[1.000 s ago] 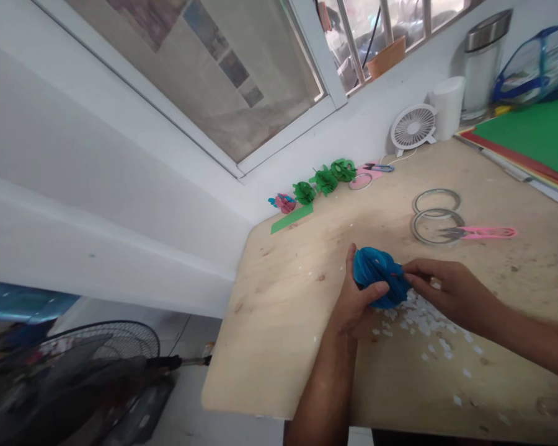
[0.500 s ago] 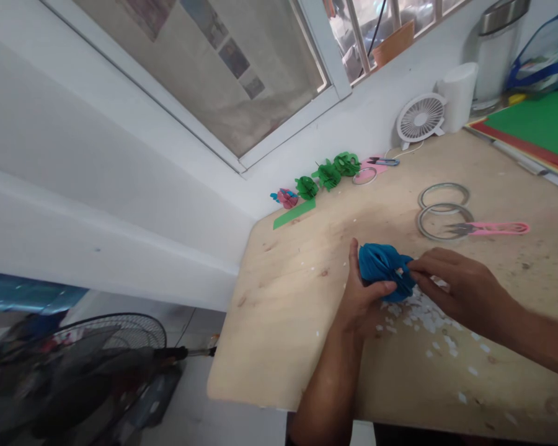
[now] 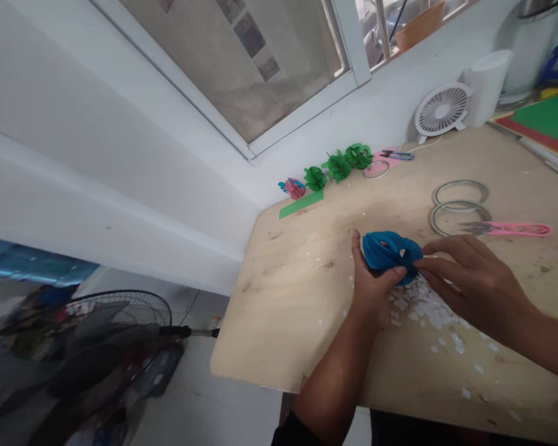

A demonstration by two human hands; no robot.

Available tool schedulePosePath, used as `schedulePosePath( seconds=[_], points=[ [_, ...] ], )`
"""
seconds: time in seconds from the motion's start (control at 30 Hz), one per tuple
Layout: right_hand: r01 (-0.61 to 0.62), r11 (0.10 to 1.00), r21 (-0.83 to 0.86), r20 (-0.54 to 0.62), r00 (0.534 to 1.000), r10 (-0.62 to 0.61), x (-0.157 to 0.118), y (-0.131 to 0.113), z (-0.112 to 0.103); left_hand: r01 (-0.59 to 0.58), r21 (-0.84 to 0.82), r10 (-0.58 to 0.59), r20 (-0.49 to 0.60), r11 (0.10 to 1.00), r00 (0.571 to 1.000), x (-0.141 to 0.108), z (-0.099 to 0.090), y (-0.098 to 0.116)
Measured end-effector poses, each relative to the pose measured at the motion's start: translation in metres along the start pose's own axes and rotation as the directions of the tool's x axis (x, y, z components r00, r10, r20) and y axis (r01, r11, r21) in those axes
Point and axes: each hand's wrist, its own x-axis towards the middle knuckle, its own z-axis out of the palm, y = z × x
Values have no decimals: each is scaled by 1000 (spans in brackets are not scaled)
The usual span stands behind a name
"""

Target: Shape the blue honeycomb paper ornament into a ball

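Note:
A blue folded-paper ornament [image 3: 385,253], layered like petals, is held just above the wooden table. My left hand [image 3: 374,285] cradles it from the left, thumb across its lower front. With thumb and fingers, my right hand [image 3: 460,269] pinches its right edge. An opening shows in the folds near those fingertips. Beneath both hands lie many small white paper bits [image 3: 432,310]. Beyond the right hand, pink thread snips [image 3: 521,229] rest with their blades over one of two metal rings [image 3: 460,192].
Along the wall sit several green paper ornaments [image 3: 338,166], a pink-and-blue one [image 3: 294,188] and a green paper strip [image 3: 302,204]. A small white fan [image 3: 441,110] stands at the back, near stacked coloured paper [image 3: 551,127]. The table's left edge drops to the floor.
My view has shifted slightly, moving the table items rightward and up. My right fingers still pinch the ornament's edge, and a gap in its folds now shows more plainly.

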Motion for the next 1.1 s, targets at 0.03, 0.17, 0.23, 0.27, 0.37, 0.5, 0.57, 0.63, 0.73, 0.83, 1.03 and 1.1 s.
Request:
schedulePosePath(
  seconds=[0.03, 0.17, 0.23, 0.27, 0.37, 0.5, 0.57, 0.63, 0.73, 0.83, 1.03, 1.1],
  points=[
    [-3, 1000, 9, -4, 1000, 3, 0, 1, 0, -4, -7, 4, 0, 1000, 1000, 0, 0, 0],
    [-93, 994, 49, -26, 995, 94, -2, 5, 0, -1, -13, 1, -8, 1000, 1000, 0, 0, 3],
    [-155, 986, 57, -30, 987, 157, -2, 6, 0, 0, -12, 0, -6, 1000, 1000, 0, 0, 4],
    [-178, 982, 60, -21, 984, 179, -3, 7, 0, -4, -12, 4, 1, 1000, 1000, 0, 0, 4],
    [-210, 974, 80, 13, 978, 209, -4, 7, 1, -31, -11, 32, 32, 999, 999, -1, -1, 3],
    [-200, 975, 94, 12, 980, 200, -4, 6, 2, -62, -7, 63, 56, 998, 996, 3, -5, 0],
    [-204, 972, 114, 14, 979, 204, -3, 5, 2, -64, -10, 65, 65, 998, 996, 6, -8, -3],
    [-228, 963, 142, 26, 974, 226, -2, 4, 1, -66, -12, 67, 68, 998, 995, 10, -11, -6],
    [-294, 937, 187, 77, 956, 284, -1, 3, -1, -67, 0, 67, 81, 998, 994, 14, -14, -9],
    [-390, 891, 234, 150, 920, 363, 2, 2, -3, -72, 21, 69, 106, 997, 992, 15, -15, -9],
    [-596, 749, 290, 231, 803, 550, 4, 0, -4, -104, 81, 90, 156, 991, 984, 9, -13, -5],
    [-657, 691, 301, 254, 754, 606, 4, 0, -2, -115, 91, 99, 167, 989, 981, 7, -11, -4]
  ],
)
